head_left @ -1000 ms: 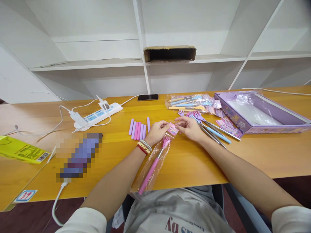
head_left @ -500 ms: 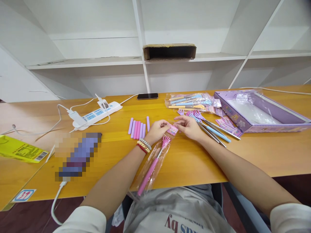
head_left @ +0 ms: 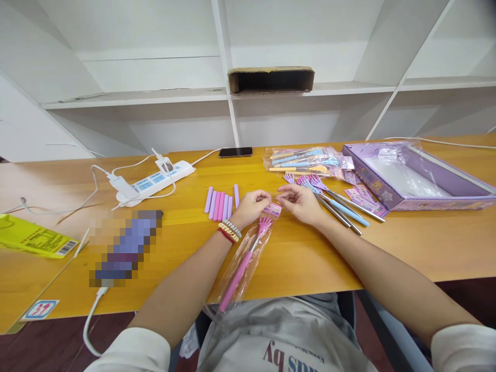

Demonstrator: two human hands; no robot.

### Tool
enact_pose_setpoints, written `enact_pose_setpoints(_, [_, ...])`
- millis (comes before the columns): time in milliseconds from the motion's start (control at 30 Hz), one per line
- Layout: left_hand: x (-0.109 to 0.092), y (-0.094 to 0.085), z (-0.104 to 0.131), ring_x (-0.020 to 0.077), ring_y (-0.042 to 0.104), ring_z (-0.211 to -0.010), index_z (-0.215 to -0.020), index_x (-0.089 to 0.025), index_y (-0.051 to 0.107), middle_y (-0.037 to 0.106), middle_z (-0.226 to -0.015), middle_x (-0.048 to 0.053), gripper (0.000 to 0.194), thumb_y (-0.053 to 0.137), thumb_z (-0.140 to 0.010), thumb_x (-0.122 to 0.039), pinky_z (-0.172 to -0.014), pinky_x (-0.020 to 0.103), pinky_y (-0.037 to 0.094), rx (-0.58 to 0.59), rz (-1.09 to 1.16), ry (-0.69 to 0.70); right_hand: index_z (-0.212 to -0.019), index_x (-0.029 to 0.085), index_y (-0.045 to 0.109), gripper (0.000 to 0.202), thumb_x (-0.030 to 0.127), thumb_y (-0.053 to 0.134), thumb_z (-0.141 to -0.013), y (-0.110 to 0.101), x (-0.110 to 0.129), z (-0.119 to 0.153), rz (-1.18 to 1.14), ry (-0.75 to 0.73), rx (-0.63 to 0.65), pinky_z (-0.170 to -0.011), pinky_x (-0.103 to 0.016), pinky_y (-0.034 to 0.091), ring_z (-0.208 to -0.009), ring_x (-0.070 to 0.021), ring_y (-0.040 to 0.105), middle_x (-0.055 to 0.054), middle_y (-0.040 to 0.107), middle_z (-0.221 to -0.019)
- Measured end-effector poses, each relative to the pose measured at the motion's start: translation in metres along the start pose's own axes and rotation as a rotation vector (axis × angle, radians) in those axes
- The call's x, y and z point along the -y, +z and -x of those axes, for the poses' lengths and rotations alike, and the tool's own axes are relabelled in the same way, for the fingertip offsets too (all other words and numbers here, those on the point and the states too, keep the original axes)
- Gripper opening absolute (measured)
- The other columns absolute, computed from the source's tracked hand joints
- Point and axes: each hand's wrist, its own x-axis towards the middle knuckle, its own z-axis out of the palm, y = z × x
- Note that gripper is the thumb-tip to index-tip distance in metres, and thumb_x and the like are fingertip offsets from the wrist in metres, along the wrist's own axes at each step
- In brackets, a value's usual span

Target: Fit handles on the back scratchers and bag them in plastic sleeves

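Observation:
A pink back scratcher (head_left: pixel 242 268) with a hand-shaped head lies inside a clear plastic bag (head_left: pixel 253 266), slanting from the table's front edge toward my hands. At the bag's top sits a small pink printed card (head_left: pixel 273 209). My left hand (head_left: pixel 253 205) is closed in a pinch on the bag's upper left edge. Facing it, my right hand (head_left: pixel 296 201) pinches the upper right edge; the fingertips of both hands are close together but apart. Just beyond my right hand, several loose back scratchers (head_left: pixel 341 204) with metal shafts lie in a pile.
Several pink and purple tubes (head_left: pixel 220 206) lie left of my hands. Bagged back scratchers (head_left: pixel 302 161), printed cards (head_left: pixel 366 199) and a purple box (head_left: pixel 411 204) are at the right. A power strip (head_left: pixel 155 182), phone (head_left: pixel 235 152) and yellow package (head_left: pixel 34 240) are also on the table.
My fingertips have shifted slightly at the bag's top, and the printed card shows a little lower between them. The bagged back scratcher has barely moved.

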Motion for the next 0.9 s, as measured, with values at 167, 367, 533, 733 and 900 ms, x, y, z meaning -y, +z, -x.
enact_pose_setpoints(167, [0.0017, -0.0004, 0.0000, 0.0114, 0.057, -0.066, -0.078, -0.012, 0.061, 0.062, -0.072, 0.002, 0.012, 0.058, -0.069, -0.020, -0.064, 0.024, 0.045, -0.005, 0.016, -0.006, -0.106, 0.017, 0.052, 0.036, 0.029, 0.063, -0.073, -0.0010, -0.0017, -0.0008, -0.011, 0.035, 0.074, -0.069, -0.030, 0.051, -0.072, -0.0155, 0.063, -0.006, 0.067, -0.083])
enact_pose_setpoints(367, [0.0008, -0.0009, 0.0009, 0.0107, 0.057, -0.064, -0.078, -0.012, 0.061, 0.062, -0.071, 0.002, 0.012, 0.061, -0.069, -0.020, -0.062, 0.023, 0.045, -0.016, -0.005, 0.030, -0.099, 0.015, 0.055, 0.031, 0.029, 0.063, -0.073, -0.0010, -0.0017, -0.0010, 0.021, 0.122, 0.170, -0.063, -0.027, 0.050, -0.066, -0.0144, 0.062, -0.005, 0.067, -0.074])
enact_pose_setpoints(533, [0.0037, -0.0008, -0.0009, 0.0107, 0.057, -0.066, -0.083, -0.012, 0.061, 0.062, -0.073, 0.002, 0.016, 0.061, -0.070, -0.021, -0.062, 0.023, 0.044, -0.068, 0.017, 0.047, -0.102, 0.015, 0.055, 0.038, 0.023, 0.067, -0.067, -0.0006, -0.0009, 0.0003, 0.009, 0.049, 0.169, -0.064, -0.026, 0.050, -0.066, -0.0130, 0.061, -0.003, 0.065, -0.077])
enact_pose_setpoints(733, [-0.0004, -0.0029, -0.0006, 0.0129, 0.060, -0.076, -0.082, -0.013, 0.059, 0.064, -0.079, 0.003, 0.018, 0.062, -0.066, -0.018, -0.072, 0.026, 0.045, -0.027, 0.187, -0.031, -0.088, 0.015, 0.064, 0.016, 0.018, 0.055, -0.075, -0.0020, 0.0028, -0.0002, 0.171, -0.073, 0.122, -0.062, -0.024, 0.048, -0.066, -0.0125, 0.060, -0.004, 0.068, -0.078])
enact_pose_setpoints(900, [-0.0013, -0.0067, -0.0012, 0.0139, 0.059, -0.078, -0.086, -0.012, 0.061, 0.065, -0.082, 0.005, 0.022, 0.052, -0.066, -0.015, -0.073, 0.028, 0.045, 0.022, 0.379, -0.086, -0.080, 0.016, 0.068, 0.018, 0.011, 0.051, -0.075, -0.0056, 0.0053, -0.0025, 0.339, -0.183, 0.047, -0.066, -0.024, 0.046, -0.069, -0.0130, 0.061, -0.004, 0.069, -0.078])
